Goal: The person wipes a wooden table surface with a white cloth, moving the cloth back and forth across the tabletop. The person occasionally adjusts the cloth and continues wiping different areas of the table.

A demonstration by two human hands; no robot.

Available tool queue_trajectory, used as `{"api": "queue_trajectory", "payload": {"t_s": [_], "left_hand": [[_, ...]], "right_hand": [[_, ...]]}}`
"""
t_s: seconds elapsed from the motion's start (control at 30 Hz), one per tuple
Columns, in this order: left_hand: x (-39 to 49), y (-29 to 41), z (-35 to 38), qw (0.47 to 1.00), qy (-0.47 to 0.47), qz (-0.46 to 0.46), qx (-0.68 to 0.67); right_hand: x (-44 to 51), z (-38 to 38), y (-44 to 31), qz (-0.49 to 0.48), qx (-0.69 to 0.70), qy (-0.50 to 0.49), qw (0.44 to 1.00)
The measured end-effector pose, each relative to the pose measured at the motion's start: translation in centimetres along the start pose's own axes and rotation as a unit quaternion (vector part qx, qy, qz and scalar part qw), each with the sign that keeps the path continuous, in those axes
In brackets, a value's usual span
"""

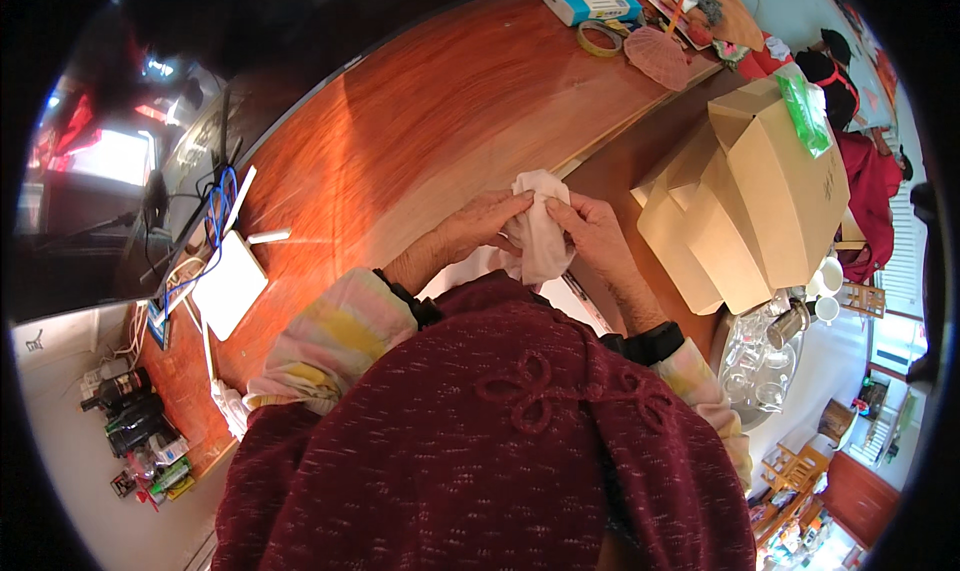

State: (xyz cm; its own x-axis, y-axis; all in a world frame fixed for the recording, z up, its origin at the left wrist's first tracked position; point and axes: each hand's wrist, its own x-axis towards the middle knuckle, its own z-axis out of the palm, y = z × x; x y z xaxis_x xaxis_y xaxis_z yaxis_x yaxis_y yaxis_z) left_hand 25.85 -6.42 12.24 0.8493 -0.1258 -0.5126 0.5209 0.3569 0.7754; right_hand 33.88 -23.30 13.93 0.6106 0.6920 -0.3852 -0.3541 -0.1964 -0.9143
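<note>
A crumpled white cloth (544, 229) is held up in front of my chest, between both hands, near the edge of a reddish wooden tabletop (420, 128). My left hand (487, 222) grips its left side, with the thumb on top and the other fingers partly hidden behind the cloth. On the right side, my right hand (589, 226) pinches the cloth between thumb and fingers. Part of the cloth hangs below the hands, close to my dark red top.
An open cardboard box (787, 188) bearing a green packet (806, 113) stands at right, beside a tray of glassware (761, 361). A white router (229, 286) with blue cables lies at left under a large dark screen (97, 256). Tape (599, 39) and a blue-white box (589, 2) sit at the far end.
</note>
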Motion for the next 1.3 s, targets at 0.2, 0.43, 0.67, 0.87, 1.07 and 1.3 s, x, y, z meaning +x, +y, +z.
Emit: {"api": "queue_trajectory", "payload": {"t_s": [0.2,0.43,0.67,0.87,1.07,1.3], "left_hand": [[4.0,1.4,1.3,0.993,0.081,0.059,-0.056],[5.6,4.0,3.5,0.97,0.063,0.103,-0.213],[5.1,7.9,2.4,0.969,0.005,0.132,-0.208],[6.5,7.9,1.5,0.988,0.058,0.022,0.143],[7.3,6.7,1.6,0.999,0.009,0.032,-0.028],[8.2,7.7,1.8,0.982,-0.041,0.055,-0.177]], "right_hand": [[0.5,-4.9,-1.1,0.029,0.112,0.054,0.992],[1.9,-8.5,0.2,0.024,0.234,0.063,0.97],[3.2,-8.8,0.2,0.047,0.25,0.006,0.967],[3.6,-9.0,-1.8,0.029,0.088,-0.033,0.995],[3.7,-9.8,-3.2,0.041,0.031,0.069,0.996],[3.8,-8.5,-3.5,0.048,0.006,0.059,0.997]]}}
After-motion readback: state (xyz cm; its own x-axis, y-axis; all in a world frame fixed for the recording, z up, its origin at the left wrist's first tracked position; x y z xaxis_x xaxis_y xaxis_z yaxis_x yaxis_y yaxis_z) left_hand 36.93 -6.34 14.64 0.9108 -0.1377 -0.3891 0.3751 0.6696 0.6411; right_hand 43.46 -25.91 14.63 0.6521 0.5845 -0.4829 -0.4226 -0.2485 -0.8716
